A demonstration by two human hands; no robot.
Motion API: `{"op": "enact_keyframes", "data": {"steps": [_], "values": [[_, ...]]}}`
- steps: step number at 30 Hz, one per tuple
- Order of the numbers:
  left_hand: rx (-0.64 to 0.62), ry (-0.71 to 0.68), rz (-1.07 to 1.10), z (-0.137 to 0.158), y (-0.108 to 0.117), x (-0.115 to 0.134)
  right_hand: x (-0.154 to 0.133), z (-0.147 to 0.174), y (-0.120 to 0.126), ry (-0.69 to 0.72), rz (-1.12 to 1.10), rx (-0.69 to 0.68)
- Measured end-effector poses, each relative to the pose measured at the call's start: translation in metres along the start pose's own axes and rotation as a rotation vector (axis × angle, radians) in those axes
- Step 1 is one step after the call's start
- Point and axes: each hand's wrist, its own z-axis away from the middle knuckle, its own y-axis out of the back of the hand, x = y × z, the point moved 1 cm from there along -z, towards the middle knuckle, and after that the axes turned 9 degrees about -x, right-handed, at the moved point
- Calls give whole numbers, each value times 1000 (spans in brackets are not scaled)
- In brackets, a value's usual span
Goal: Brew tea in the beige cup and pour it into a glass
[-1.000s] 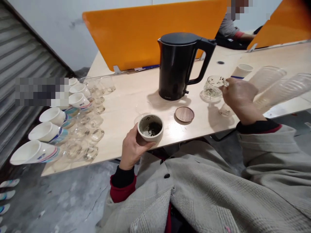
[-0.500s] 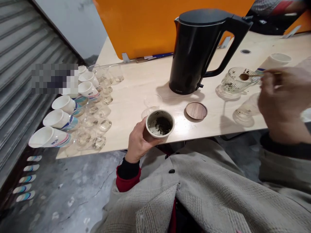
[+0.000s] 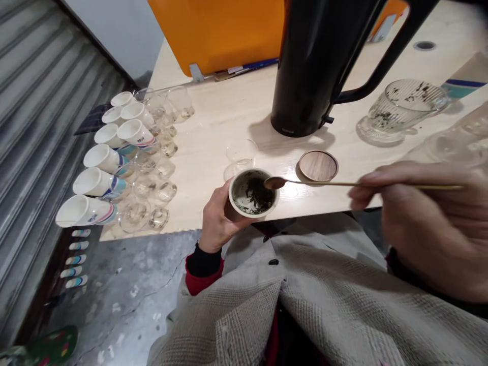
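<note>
On the near side of the kettle, one round cup is held by the left hand, its wall clasped between thumb and curved fingers. Its rim is pale and smooth, and its inside is dotted with dark, wet-looking tea leaves, clumped at the bottom. One thin, gold-brown spoon is pinched between the thumb and fingers of the right hand; its bowl is poised at the cup's rim, but whether the rim is touched cannot be told. Just in front of the kettle, one flat wooden disc is seen. To the kettle's right, one ribbed glass mug is speckled with leaf bits. Well to the kettle's left, eight paper cups can be counted, flanked by clear cups too overlapped to be counted.
</note>
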Motion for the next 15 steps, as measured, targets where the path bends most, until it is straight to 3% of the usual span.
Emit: {"op": "enact_keyframes", "data": {"steps": [2, 6, 10, 15], "values": [[9, -9, -14, -1, 0, 3, -3, -10, -9, 94, -5, -143], [15, -4, -56, -4, 1, 7, -4, -29, -22, 289, 193, -400], [36, -4, -71, -4, 1, 10, -11, -37, -34, 394, 360, -406], [57, -40, -78, -5, 1, 12, -16, -36, -57, 381, 629, -291]]}}
